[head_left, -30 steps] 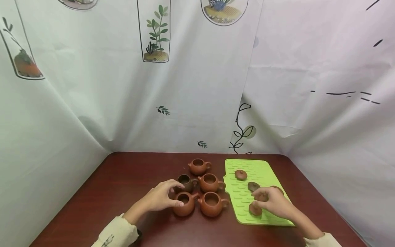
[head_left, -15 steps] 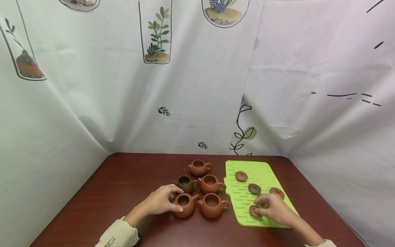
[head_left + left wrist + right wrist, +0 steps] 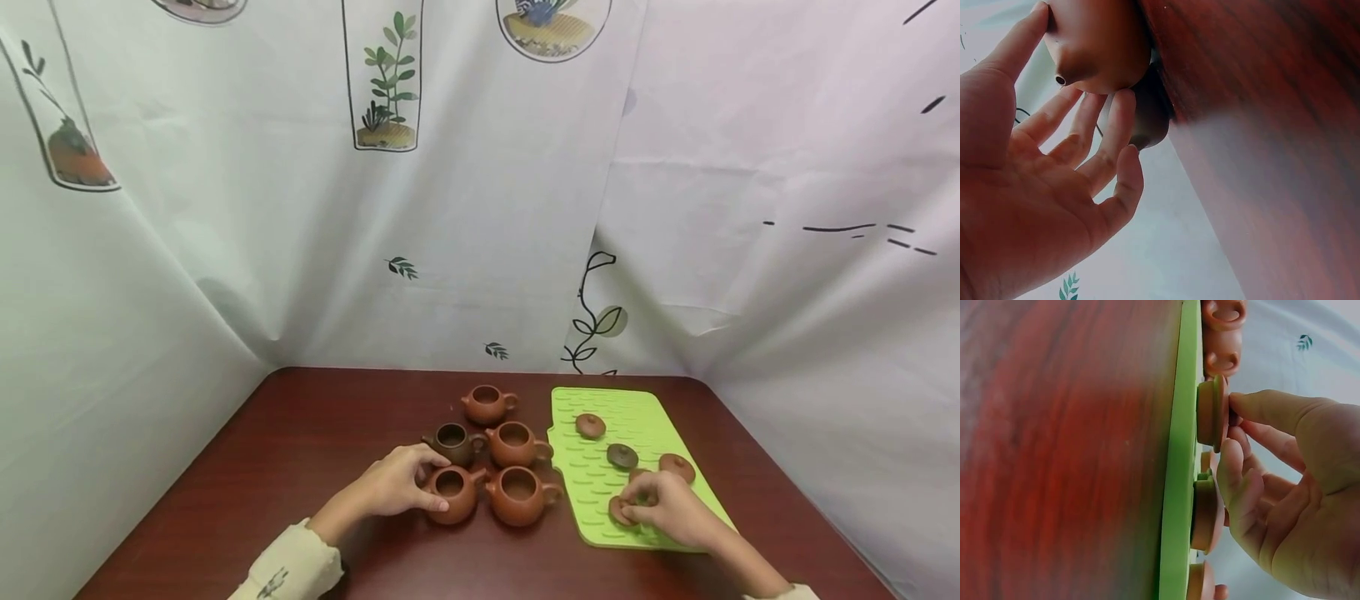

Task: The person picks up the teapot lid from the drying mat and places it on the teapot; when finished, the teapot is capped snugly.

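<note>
My left hand (image 3: 396,482) holds the near-left reddish-brown clay teapot (image 3: 459,505), thumb on the near side and fingers on the far side. In the left wrist view the spout of this teapot (image 3: 1100,50) points into the palm, and a dark teapot (image 3: 1150,112) sits behind the fingers. On the green mat (image 3: 592,521), my right hand (image 3: 671,505) pinches the knob of the nearest teapot lid (image 3: 618,511). The right wrist view has thumb and fingertip at that lid (image 3: 1210,415), which rests on the mat. Another lid (image 3: 640,477) is partly hidden behind the right fingers.
Beside the held teapot stand lidless teapots: one near right (image 3: 517,497), one middle right (image 3: 513,445), one dark (image 3: 452,444) and one at the back (image 3: 486,405). Farther up the mat lie a reddish lid (image 3: 590,426), a dark lid (image 3: 622,456) and a right-hand lid (image 3: 677,467).
My left hand has come down and closed round the near-left teapot. My right hand has lowered onto the nearest lid and pinched its knob. The last half second shows little movement.
</note>
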